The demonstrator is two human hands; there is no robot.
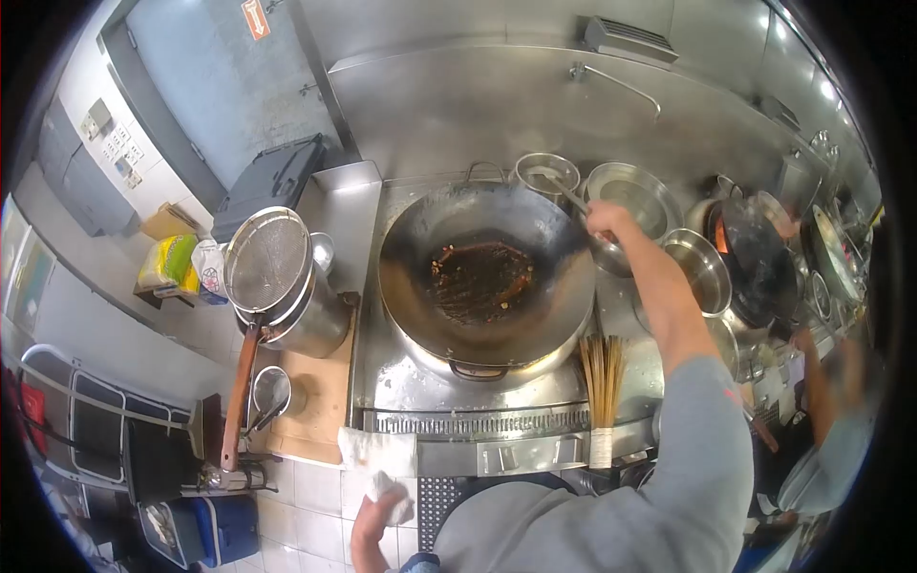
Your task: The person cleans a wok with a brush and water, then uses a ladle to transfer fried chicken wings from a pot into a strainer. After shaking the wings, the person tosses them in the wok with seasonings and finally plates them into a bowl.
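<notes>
A large wok [401,286] sits on the steel range, with dark sauce or residue [482,277] and small bits at its bottom. My right hand [608,222] reaches past the wok's right rim, wrapped round the handle of a ladle [570,196]. The ladle's far end is over a round metal pot [564,160] behind the wok. Low at the front, my left hand [375,520] grips a white cloth [380,451], part of which lies on the range's front edge. A bamboo wok brush [601,392] rests to the right of the wok.
Left of the range, a mesh strainer [269,258] with a wooden handle lies across a tall steel pot [320,329]. A small metal container [272,390] stands nearer. More pots [697,267] crowd the right, where another person [826,449] works at a smoking wok [759,253].
</notes>
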